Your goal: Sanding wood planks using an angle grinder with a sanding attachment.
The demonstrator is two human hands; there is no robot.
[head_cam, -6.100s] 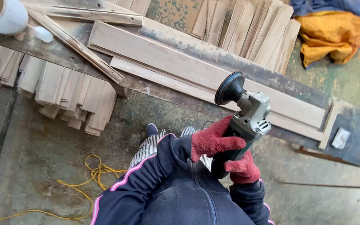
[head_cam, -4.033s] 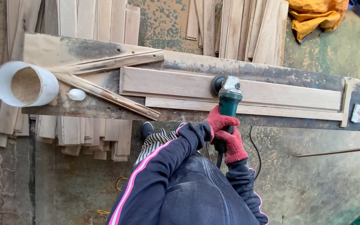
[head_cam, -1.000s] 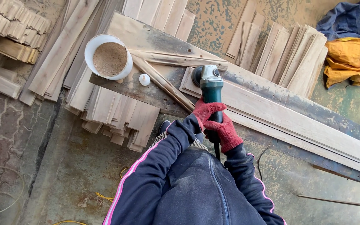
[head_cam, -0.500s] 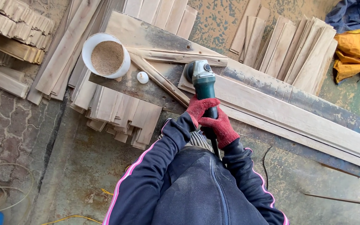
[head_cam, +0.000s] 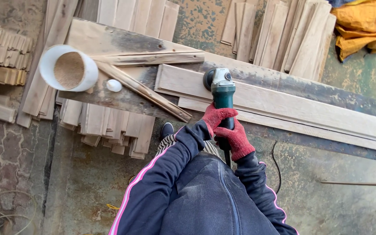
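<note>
- We grip a green angle grinder [head_cam: 221, 89] with both hands in red gloves; its disc end sits on the left end of a long pale plank [head_cam: 283, 103] on the workbench [head_cam: 122, 98].
- Left hand [head_cam: 215, 117] — fingers curled tight round the grinder's body.
- Right hand [head_cam: 237, 139] — fingers wrapped round the rear grip, just behind.
- A white bucket of sawdust [head_cam: 68, 68] stands well left of the grinder, with a small white cap [head_cam: 114, 85] beside it.

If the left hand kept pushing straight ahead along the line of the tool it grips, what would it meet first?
The left hand points up the green grinder, whose disc end sits over the left end of the long plank. Going straight on, it would likely meet that plank, then the dark workbench top; depth is hard to judge.
</note>
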